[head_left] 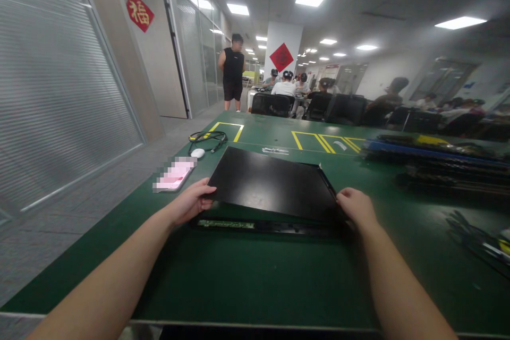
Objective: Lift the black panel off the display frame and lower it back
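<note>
A flat, glossy black panel point(271, 183), like a display screen, is tilted over the green table. My left hand point(193, 199) is closed on its left edge, thumb on top and fingers underneath. At the opposite side, my right hand point(356, 206) is closed around the panel's right corner; its fingertips are partly hidden. Below the panel's near edge runs a black frame strip point(297, 228), with a narrow green circuit board point(226, 224) at its left part. More of the frame shows along the panel's right side. Whether the right hand also touches this frame, I cannot tell.
On the green table point(255, 281), a phone point(175, 174), a white mouse point(197, 153) and a coiled black cable point(207, 139) lie left. Blurred stacked dark panels point(442, 159) and cables point(478, 239) are at right. A person point(233, 71) stands beyond the table; others sit farther back.
</note>
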`<act>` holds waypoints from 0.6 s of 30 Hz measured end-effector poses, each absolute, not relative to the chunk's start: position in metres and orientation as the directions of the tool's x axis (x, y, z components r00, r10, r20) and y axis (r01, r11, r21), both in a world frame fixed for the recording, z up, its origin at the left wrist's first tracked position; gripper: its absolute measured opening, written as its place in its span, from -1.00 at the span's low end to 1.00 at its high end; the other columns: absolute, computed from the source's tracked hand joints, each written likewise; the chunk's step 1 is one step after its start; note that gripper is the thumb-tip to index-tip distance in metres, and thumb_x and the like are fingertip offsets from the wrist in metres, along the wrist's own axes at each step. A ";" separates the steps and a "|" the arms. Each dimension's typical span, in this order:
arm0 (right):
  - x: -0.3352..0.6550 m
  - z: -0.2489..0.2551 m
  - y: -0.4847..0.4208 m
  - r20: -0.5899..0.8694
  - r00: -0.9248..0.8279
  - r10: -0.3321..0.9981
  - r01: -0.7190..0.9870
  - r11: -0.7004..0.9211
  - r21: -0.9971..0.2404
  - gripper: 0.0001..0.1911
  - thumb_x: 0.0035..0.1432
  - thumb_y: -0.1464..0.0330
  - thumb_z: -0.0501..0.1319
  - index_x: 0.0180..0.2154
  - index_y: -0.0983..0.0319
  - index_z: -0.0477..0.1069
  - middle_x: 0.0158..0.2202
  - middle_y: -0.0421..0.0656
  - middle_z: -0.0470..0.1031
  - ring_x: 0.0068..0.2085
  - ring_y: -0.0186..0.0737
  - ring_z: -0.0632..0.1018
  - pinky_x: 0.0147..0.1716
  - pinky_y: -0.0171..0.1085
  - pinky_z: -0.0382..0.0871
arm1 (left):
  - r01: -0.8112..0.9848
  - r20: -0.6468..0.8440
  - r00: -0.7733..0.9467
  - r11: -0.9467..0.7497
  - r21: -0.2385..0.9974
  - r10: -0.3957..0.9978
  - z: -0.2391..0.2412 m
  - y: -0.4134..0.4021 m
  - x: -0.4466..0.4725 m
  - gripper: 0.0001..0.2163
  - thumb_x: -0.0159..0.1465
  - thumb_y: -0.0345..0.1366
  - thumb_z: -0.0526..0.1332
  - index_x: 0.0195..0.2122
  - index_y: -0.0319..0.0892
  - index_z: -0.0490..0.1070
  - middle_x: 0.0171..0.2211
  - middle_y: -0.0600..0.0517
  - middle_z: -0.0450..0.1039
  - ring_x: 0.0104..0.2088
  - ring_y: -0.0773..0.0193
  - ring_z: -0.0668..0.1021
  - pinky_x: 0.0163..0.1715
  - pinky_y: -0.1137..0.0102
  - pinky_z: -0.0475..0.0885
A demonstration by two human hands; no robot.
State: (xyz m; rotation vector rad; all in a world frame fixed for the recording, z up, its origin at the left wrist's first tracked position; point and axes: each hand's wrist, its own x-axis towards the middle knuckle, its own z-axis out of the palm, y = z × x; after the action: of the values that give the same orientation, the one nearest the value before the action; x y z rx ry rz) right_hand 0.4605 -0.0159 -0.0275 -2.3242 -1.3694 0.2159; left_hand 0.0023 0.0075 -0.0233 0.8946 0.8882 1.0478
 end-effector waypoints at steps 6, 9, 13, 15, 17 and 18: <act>0.462 -0.030 -0.016 0.103 0.503 0.858 0.795 -0.413 -0.445 -0.76 0.04 0.26 0.14 -0.33 0.15 0.56 -0.35 -0.10 0.60 -0.34 -0.16 0.54 -0.44 -0.29 0.26 | -0.321 -0.171 0.241 0.245 0.915 0.955 -0.021 0.006 0.005 -0.61 -0.09 -0.38 0.49 -0.32 -0.17 0.31 -0.53 0.22 0.26 -0.65 0.53 0.24 -0.68 0.60 0.11; 0.463 -0.031 -0.016 0.093 0.506 0.858 0.785 -0.413 -0.463 -0.76 0.04 0.26 0.14 -0.33 0.16 0.56 -0.36 -0.11 0.60 -0.38 -0.19 0.54 -0.46 -0.30 0.27 | -0.312 -0.170 0.231 0.238 0.920 0.958 -0.019 0.004 0.006 -0.62 -0.09 -0.38 0.49 -0.33 -0.17 0.31 -0.54 0.22 0.26 -0.65 0.53 0.23 -0.68 0.60 0.10; 0.462 -0.031 -0.017 0.079 0.506 0.859 0.766 -0.406 -0.499 -0.76 0.05 0.27 0.15 -0.33 0.17 0.56 -0.34 -0.10 0.61 -0.43 -0.21 0.54 -0.46 -0.30 0.30 | -0.302 -0.178 0.218 0.240 0.923 0.960 -0.018 0.003 0.006 -0.64 -0.08 -0.38 0.47 -0.34 -0.16 0.30 -0.54 0.22 0.26 -0.67 0.53 0.23 -0.68 0.60 0.08; 0.462 -0.030 -0.017 0.079 0.504 0.860 0.764 -0.402 -0.504 -0.76 0.05 0.27 0.15 -0.33 0.17 0.56 -0.34 -0.10 0.61 -0.43 -0.21 0.54 -0.45 -0.30 0.32 | -0.314 -0.183 0.195 0.238 0.919 0.964 -0.018 0.004 0.007 -0.66 -0.04 -0.33 0.46 -0.36 -0.16 0.30 -0.54 0.21 0.27 -0.67 0.52 0.22 -0.69 0.59 0.07; 0.462 -0.030 -0.017 0.084 0.501 0.861 0.765 -0.396 -0.508 -0.76 0.06 0.27 0.15 -0.33 0.18 0.56 -0.34 -0.10 0.61 -0.43 -0.21 0.55 -0.45 -0.29 0.33 | -0.327 -0.202 0.185 0.254 0.910 0.962 -0.017 0.004 0.008 -0.69 0.02 -0.23 0.44 -0.39 -0.15 0.28 -0.57 0.20 0.24 -0.68 0.50 0.21 -0.70 0.57 0.06; 0.463 -0.031 -0.017 0.085 0.500 0.862 0.764 -0.393 -0.511 -0.76 0.06 0.27 0.14 -0.33 0.18 0.56 -0.33 -0.09 0.62 -0.43 -0.21 0.55 -0.45 -0.30 0.33 | -0.328 -0.213 0.185 0.265 0.907 0.959 -0.017 0.004 0.009 -0.69 0.04 -0.18 0.42 -0.41 -0.14 0.27 -0.59 0.20 0.21 -0.68 0.50 0.19 -0.70 0.57 0.05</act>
State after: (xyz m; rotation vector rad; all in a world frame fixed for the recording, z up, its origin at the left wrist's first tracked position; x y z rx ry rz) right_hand 0.4627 -0.0170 -0.0310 -2.2556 -1.3354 0.2650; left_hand 0.0090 0.0040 -0.0171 0.8392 0.9522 1.0758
